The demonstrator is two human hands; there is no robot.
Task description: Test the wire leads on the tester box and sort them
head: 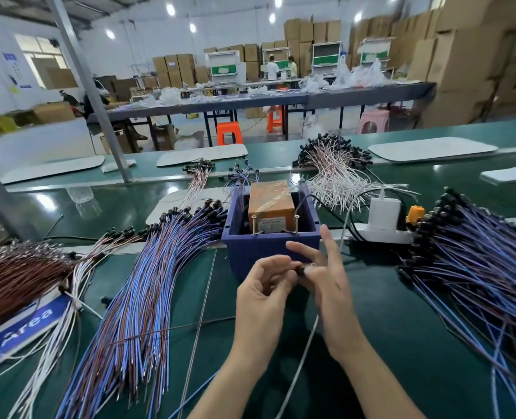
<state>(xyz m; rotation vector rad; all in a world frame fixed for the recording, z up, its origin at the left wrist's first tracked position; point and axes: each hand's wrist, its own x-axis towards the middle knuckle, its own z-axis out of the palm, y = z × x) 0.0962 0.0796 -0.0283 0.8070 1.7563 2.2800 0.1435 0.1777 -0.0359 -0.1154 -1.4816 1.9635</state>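
Both hands meet at centre, just in front of the dark blue plastic tester box. The left hand has curled fingers, its tips pinching the black cap of a thin white wire lead. The right hand pinches the same cap, with its index finger sticking out straight. A white wire trails toward 6 o'clock, probably this lead's tail, but the cap is blurred.

The step in hand looks like getting the lead's ends onto the two brass screw posts at the box's near rim. To do it well, hold by the cap, put one conductor on each post, press firmly and avoid bridging.

One blue-and-brown lead bundle lies at 9 o'clock, another bundle at 3 o'clock.

Writing: "Area" in white on the blue sign at 8 o'clock. The label on the orange taped unit inside the box is unreadable.
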